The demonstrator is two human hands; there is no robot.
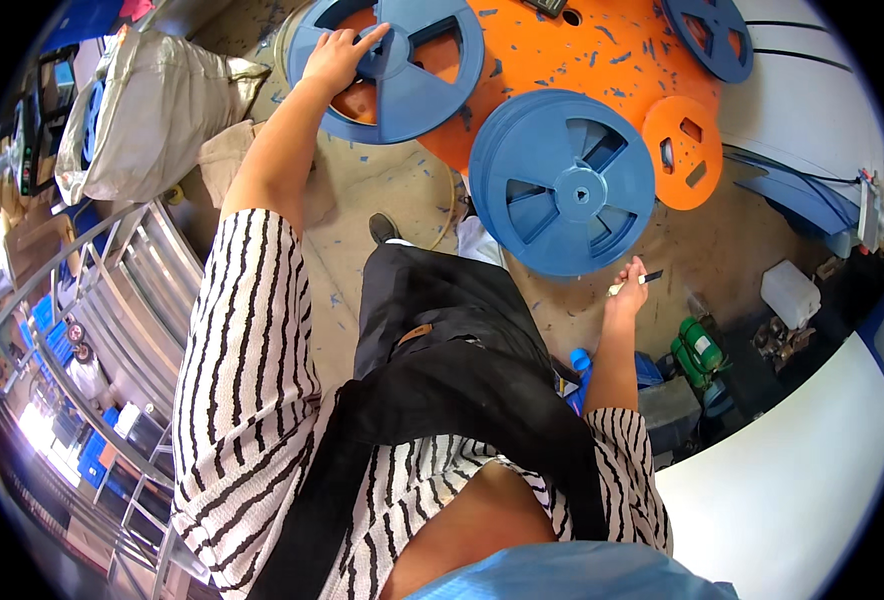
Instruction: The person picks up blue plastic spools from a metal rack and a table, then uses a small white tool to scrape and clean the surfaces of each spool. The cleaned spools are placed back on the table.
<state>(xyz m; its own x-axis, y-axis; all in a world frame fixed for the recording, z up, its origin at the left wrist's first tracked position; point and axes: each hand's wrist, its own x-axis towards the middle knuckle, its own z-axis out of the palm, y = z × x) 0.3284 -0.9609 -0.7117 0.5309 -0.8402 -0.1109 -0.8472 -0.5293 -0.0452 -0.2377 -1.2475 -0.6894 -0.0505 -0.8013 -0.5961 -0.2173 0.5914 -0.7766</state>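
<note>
In the head view, the left hand point(336, 60), fingers loosely spread, rests on a blue spoked reel point(424, 108) overlapping the orange table's point(552, 50) edge. The right hand point(627, 286) curls around a small pale-and-black tool point(650, 277) near stacked blue reels point(542, 238).

Bright light fills the view, glare point(40, 425) burns out a patch past eight o'clock, and lens distortion bows the white surface point(782, 480) at four.
</note>
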